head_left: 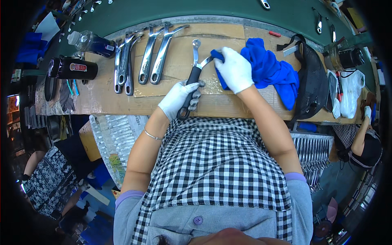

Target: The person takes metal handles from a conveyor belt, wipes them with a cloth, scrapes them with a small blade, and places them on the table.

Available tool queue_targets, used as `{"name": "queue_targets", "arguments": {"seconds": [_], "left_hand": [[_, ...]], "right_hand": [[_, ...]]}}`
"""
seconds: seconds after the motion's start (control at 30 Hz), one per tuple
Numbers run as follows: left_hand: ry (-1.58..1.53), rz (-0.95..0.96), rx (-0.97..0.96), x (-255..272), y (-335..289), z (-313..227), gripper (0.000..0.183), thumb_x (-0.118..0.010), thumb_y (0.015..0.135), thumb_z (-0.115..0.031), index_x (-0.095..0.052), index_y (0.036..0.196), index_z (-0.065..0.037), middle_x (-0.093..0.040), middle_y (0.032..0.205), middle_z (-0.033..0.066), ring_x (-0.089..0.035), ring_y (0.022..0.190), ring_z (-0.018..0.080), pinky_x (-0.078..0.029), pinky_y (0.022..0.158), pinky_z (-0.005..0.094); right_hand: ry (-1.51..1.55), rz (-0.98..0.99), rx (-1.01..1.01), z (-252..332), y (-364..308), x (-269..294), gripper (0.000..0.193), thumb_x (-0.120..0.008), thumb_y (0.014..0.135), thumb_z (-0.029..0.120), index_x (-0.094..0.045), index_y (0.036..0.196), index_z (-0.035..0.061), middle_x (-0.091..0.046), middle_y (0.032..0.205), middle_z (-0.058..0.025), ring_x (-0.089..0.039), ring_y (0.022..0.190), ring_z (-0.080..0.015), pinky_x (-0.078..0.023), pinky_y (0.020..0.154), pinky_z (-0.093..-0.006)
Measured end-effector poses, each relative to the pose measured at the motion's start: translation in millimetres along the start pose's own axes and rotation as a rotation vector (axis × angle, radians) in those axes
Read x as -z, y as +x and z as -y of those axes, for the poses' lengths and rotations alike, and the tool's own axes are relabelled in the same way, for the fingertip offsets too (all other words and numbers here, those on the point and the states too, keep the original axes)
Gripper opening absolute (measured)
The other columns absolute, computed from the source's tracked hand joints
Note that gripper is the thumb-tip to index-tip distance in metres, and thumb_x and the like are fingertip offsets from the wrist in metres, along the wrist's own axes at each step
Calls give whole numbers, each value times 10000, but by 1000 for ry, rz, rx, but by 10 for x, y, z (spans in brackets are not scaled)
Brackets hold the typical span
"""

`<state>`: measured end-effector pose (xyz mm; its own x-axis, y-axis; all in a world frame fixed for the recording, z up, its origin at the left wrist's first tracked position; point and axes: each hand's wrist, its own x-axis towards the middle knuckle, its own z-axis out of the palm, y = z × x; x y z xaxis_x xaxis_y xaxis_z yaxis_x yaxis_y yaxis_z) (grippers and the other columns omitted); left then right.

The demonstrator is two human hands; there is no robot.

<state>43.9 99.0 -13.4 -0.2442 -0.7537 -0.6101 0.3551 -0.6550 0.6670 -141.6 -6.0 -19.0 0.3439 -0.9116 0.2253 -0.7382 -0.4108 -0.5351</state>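
My left hand [179,99], in a white glove with grey fingertips, is closed around the black handle of a Y-shaped metal tool [196,72]. One of its shiny arms points away from me and ends in a rounded tip; the other curves right. My gloved right hand [236,70] pinches blue cloth [217,55] over the end of that curved arm, hiding its tip. A larger crumpled blue cloth [269,67] lies just right of this hand; whether both are one piece I cannot tell. Left of the tool, several shiny metal tools [162,57] with holed handles lie on cardboard.
A dark jar [77,68] and a clear bottle [96,44] are at the bench's left. At right lie a black mesh bag [312,81] and a white plastic bag [351,92]. A green surface [204,9] runs behind. Other people are at both sides.
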Motion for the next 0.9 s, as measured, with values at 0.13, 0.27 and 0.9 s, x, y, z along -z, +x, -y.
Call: {"name": "queue_targets", "arguments": {"seconds": [0.13, 0.27, 0.9], "left_hand": [[-49, -13, 27, 31, 15, 4, 308, -567, 1026, -249, -582, 1234, -23, -495, 728, -44, -444, 542, 52, -374, 452, 200], [-9, -42, 29, -16, 24, -37, 304, -566, 1027, -251, -586, 1224, -21, -495, 720, -43, -447, 538, 56, -377, 454, 213], [246, -214, -58, -189, -47, 90, 222, -598, 1017, -245, -579, 1121, -50, -500, 696, -31, -477, 536, 88, -401, 474, 256]], "right_hand": [[-74, 145, -44, -35, -46, 200, 214, -617, 908, 264, -664, 1014, 84, -687, 923, -145, -679, 901, -351, -543, 786, -465], [-29, 215, 20, -3, 10, 121, 219, -624, 900, 261, -670, 1018, 82, -696, 946, -143, -683, 913, -349, -549, 793, -460], [-121, -9, 181, 97, 66, -208, 155, -697, 846, 170, -583, 904, 81, -670, 820, -147, -686, 809, -351, -546, 690, -455]]}}
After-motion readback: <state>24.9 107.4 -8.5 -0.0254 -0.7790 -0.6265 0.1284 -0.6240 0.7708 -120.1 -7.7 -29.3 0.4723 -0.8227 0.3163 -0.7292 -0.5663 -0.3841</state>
